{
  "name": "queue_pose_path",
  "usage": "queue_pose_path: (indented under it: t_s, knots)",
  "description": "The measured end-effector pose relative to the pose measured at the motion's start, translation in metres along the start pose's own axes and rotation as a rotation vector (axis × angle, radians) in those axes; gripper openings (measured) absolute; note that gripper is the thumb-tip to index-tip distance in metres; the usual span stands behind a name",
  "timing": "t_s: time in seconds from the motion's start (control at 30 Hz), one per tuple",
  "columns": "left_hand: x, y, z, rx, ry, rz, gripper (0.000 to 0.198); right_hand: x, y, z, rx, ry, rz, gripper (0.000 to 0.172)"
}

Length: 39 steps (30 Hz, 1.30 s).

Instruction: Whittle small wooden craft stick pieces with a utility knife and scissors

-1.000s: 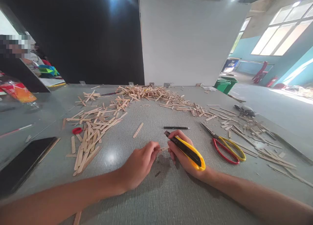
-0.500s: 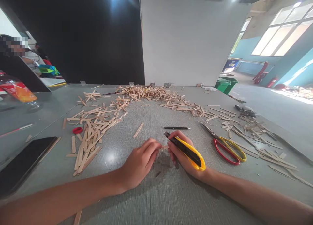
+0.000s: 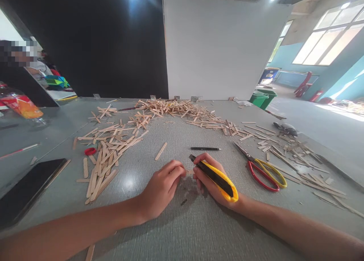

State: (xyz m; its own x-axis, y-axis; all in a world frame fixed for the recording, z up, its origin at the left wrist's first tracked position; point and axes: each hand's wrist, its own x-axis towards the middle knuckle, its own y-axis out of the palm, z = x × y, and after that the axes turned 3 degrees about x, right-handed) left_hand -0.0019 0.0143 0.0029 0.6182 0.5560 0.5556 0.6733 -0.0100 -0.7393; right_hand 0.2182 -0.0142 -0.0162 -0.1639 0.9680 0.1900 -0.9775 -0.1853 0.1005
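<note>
A yellow and black utility knife (image 3: pixel 217 177) lies in my right hand (image 3: pixel 212 181), its blade end pointing up and to the left. Between my two hands shows a short piece of wooden craft stick (image 3: pixel 190 172). The fingertips of my left hand (image 3: pixel 165 183) pinch its left end, and my right fingers are at its right end. Most of the piece is hidden by fingers. A small dark fragment (image 3: pixel 184 202) rests on the table below. Beyond my hands lie a single craft stick (image 3: pixel 160 151) and a black pen (image 3: pixel 205 148).
Scissors (image 3: pixel 260 170) with red and yellow handles lie to the right, near scattered stick scraps (image 3: pixel 284 160). Piles of craft sticks (image 3: pixel 104 166) spread left and along the back. A phone (image 3: pixel 31 189), a red tape ring (image 3: pixel 90 151) and a bottle (image 3: pixel 21 105) are on the left.
Both hands have shifted slightly left, with the knife and the small wooden piece. The knife's blade end sits a little lower. The other things on the table stay where they were.
</note>
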Motion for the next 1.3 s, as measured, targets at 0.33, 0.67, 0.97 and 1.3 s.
queue_pose_path:
  t_s: [0.33,0.67,0.97,1.3]
  knots:
    - [-0.002,0.002,0.0,0.036,-0.058,-0.117,0.021,0.002,0.0,-0.001,0.015,-0.005,-0.091,0.023]
    - [0.0,0.002,0.004,0.07,-0.036,-0.175,0.02,0.007,0.001,0.007,0.037,0.07,-0.15,0.035]
    - [-0.002,0.002,0.002,0.031,-0.084,-0.15,0.013,0.006,0.0,0.005,-0.012,0.025,-0.135,0.029]
    - [-0.003,-0.001,-0.004,-0.095,-0.097,-0.031,0.029,-0.001,0.002,0.016,-0.266,-0.141,0.129,0.014]
